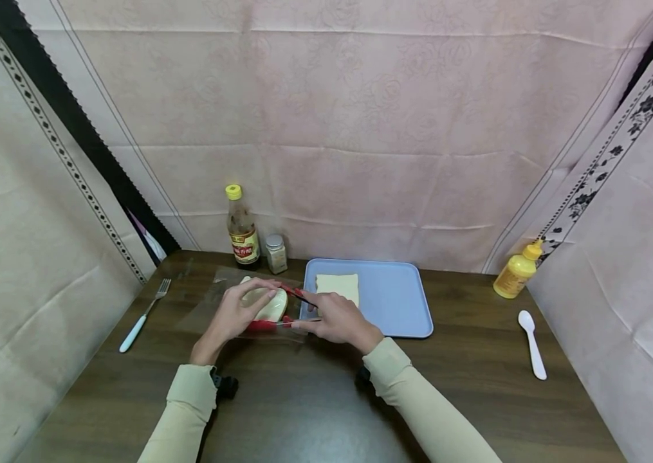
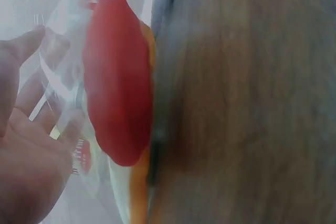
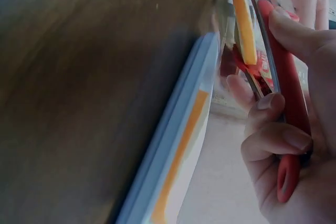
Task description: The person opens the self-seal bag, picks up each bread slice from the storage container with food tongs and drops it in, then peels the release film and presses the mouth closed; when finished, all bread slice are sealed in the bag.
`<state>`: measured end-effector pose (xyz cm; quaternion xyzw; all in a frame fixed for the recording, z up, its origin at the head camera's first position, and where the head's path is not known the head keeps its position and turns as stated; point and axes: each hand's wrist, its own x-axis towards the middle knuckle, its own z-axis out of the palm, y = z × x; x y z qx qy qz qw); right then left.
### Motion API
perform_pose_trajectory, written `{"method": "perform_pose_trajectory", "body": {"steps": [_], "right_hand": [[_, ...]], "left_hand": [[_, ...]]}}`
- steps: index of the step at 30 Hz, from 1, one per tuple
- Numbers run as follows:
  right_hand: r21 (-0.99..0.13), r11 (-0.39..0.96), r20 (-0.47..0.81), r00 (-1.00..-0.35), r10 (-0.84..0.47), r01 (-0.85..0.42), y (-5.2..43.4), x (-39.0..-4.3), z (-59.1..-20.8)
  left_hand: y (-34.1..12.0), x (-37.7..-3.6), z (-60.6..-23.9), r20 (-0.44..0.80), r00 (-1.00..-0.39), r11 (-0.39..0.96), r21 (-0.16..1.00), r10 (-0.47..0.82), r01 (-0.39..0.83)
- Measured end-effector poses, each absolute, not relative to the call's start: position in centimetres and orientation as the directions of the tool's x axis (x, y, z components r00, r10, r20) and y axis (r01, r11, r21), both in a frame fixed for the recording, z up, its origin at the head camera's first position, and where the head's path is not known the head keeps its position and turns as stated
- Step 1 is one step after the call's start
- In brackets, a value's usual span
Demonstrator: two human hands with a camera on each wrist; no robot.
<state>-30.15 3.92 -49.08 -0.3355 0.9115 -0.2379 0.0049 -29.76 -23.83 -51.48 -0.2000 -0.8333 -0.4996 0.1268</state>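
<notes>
The person's left hand (image 1: 239,312) lies over a clear plastic bag (image 1: 228,302) on the dark wooden surface (image 1: 314,399), fingers gently curved across the top of the pale bread slice (image 1: 271,307) inside it. Whether those fingers actually pinch the plastic is hard to tell; in the left wrist view the palm looks open and relaxed against the film. The right hand (image 1: 334,318) grips a pair of red-handled tongs (image 1: 280,323), fingers curled round the handles. The tongs point toward the left hand, with their red tips reaching into the bag's mouth on either side of the slice. The right wrist view shows the slice edge-on between the two arms of the tongs.

Just beyond the right hand sits a light blue tray (image 1: 395,302), and on the tray's near corner, right behind the knuckles, lies another square slice (image 1: 338,286). Past the left hand, against the cloth backdrop, stand a brown sauce bottle (image 1: 242,228) with a yellow cap and a small shaker jar (image 1: 276,253). Well out from the left hand lies a fork (image 1: 143,315) with a pale blue handle. Far on the right hand's side lie a white plastic spoon (image 1: 533,344) and a yellow squeeze bottle (image 1: 516,270).
</notes>
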Motion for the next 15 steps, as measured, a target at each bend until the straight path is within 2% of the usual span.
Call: {"method": "perform_pose_trajectory", "body": {"steps": [10, 15], "right_hand": [[-0.457, 0.643, 0.193, -0.774, -0.603, -0.615, 2.1, -30.3, -49.6], [-0.508, 0.626, 0.162, -0.78, -0.605, -0.591, 2.3, -30.5, -49.6]], "left_hand": [[-24.3, -29.5, -51.0, 0.421, -0.881, 0.378, 0.796, 0.214, 0.472], [-25.5, -29.4, -50.6, 0.406, -0.894, 0.39, 0.804, 0.191, 0.449]]}}
